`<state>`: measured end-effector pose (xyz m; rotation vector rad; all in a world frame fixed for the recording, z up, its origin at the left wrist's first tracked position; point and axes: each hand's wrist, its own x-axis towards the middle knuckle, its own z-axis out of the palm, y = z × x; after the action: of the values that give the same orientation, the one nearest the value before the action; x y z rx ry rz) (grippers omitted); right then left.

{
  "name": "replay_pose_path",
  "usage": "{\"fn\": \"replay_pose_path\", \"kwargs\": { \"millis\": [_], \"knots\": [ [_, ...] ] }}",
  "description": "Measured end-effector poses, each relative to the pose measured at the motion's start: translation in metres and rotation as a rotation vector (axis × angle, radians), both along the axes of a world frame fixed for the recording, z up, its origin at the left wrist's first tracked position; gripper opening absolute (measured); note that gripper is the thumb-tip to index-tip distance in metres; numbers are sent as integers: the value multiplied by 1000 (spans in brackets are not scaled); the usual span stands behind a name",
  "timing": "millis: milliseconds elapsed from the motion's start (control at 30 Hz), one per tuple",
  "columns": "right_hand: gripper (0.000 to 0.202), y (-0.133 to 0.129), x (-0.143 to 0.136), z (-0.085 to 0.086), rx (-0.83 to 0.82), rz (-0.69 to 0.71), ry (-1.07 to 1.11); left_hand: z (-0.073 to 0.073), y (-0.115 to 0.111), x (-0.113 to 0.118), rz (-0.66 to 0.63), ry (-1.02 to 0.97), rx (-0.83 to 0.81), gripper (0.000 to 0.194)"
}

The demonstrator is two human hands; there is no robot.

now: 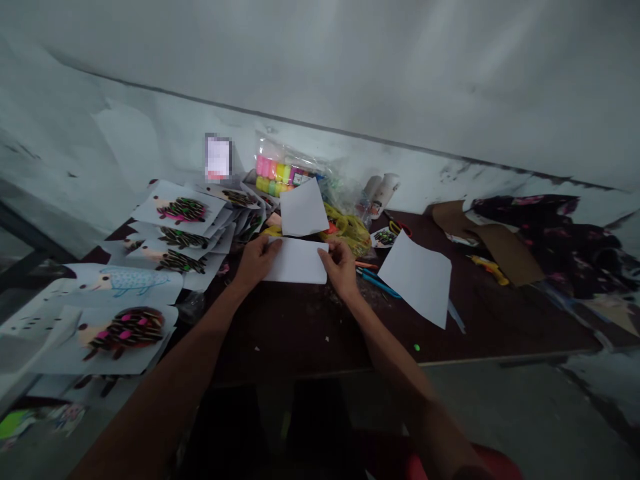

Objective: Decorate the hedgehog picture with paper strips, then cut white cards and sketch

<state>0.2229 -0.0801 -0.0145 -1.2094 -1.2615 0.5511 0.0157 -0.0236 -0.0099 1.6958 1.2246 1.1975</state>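
A small white sheet of paper (297, 261) is held up between my two hands over the dark table. My left hand (256, 263) pinches its left edge, thumb on top. At the upper right corner, my right hand (341, 263) grips it between thumb and fingers. Just behind it another white sheet (304, 208) leans on the clutter. To the right of my right hand lies a larger curled white sheet (417, 277), beside blue-handled scissors (377, 281). A yellow mesh bag (350, 232) sits behind my right hand.
Stacked hedgehog pictures (183, 210) fill the left side, with a blue-drawn hedgehog sheet (135, 280) lower down. A clear bag of colourful tubs (275, 175) stands by the wall. Farther right are brown cardboard (507, 253), a yellow cutter-like tool (489, 269) and dark floral cloth (565, 247).
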Motion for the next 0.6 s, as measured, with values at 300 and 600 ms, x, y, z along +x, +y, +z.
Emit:
{"fn": "replay_pose_path", "kwargs": {
  "millis": [300,600],
  "knots": [
    [34,7,10,-3,-126,60,62,6,-1,-1,-42,-45,14,29],
    [44,6,13,4,-263,139,150,10,-3,-2,-74,-60,7,26]
  ]
}}
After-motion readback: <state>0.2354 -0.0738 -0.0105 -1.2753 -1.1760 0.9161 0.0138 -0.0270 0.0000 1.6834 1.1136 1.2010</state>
